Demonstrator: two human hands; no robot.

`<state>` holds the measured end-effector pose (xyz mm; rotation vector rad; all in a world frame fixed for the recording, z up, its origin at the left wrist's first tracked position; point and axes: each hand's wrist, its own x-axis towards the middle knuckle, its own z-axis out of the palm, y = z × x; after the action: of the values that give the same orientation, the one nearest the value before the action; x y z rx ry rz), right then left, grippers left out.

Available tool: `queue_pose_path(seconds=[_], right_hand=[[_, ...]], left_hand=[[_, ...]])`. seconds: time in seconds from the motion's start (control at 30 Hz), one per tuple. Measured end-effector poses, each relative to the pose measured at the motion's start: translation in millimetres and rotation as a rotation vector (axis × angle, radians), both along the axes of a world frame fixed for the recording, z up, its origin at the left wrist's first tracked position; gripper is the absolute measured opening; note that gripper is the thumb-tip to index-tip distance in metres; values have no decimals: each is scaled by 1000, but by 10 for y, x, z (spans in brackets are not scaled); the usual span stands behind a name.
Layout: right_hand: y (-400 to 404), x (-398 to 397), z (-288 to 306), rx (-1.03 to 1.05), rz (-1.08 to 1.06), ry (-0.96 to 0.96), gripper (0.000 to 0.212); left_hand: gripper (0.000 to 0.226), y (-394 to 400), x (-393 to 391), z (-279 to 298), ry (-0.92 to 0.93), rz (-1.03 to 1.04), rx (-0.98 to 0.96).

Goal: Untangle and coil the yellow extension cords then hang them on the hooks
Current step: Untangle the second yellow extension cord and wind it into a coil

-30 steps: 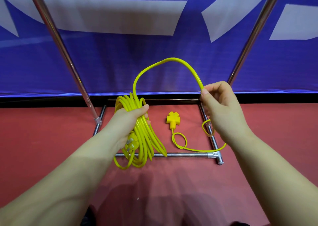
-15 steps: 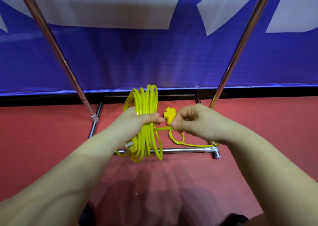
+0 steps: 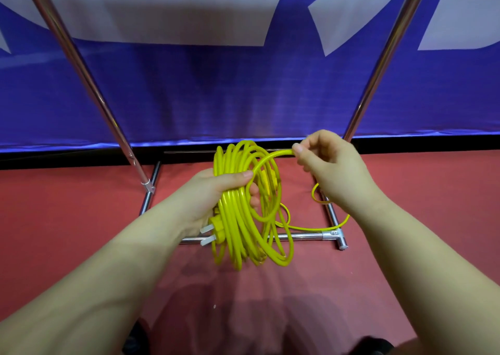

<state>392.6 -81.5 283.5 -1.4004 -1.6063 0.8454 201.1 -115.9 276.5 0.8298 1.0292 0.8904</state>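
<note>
- Blue banner fills the top half of the frame, red floor below it. No hooks showing anywhere, so the hang-up spot is out of sight. My guess: they'll have to look away from the bundle to find it, and that's when loops slide.
- Metal rack frame sits centre frame: two slanted poles rising to the upper corners, base bars on the floor. The loose tail crosses the front base bar near its right corner joint. Pull hard and I'd say it could snag on that joint.
- Coil of yellow extension cord, centre frame, hanging upright over the base bar. Many loops, uneven; the lower ones sag to different depths. Risk: a long loop drops free and the bundle tangles again.
- Left hand, centre frame, fingers curled round the coil's upper part, thumb pressed across the top strands. That's a thick bundle for one grip; one more loop could spill it.
- Right hand, right of centre, pinches the running strand between thumb and fingertips, arching it toward the coil. Twist in that strand would kink the next loop.
- Loose tail, lower right of the coil, on the floor. The socket end I can't pick out.
- Plug, under the left wrist, two prongs pointing left. It could catch a loop.
</note>
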Motion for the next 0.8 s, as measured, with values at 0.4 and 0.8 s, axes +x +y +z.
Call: queue_pose_path(seconds=[0.4, 0.8], right_hand=[[-154, -185, -6, -67, 412, -59, 15], [9, 24, -163, -94, 172, -185, 12]], left_hand=[[24, -96, 16, 20, 32, -82, 9], [18, 8, -113, -6, -20, 62, -36]])
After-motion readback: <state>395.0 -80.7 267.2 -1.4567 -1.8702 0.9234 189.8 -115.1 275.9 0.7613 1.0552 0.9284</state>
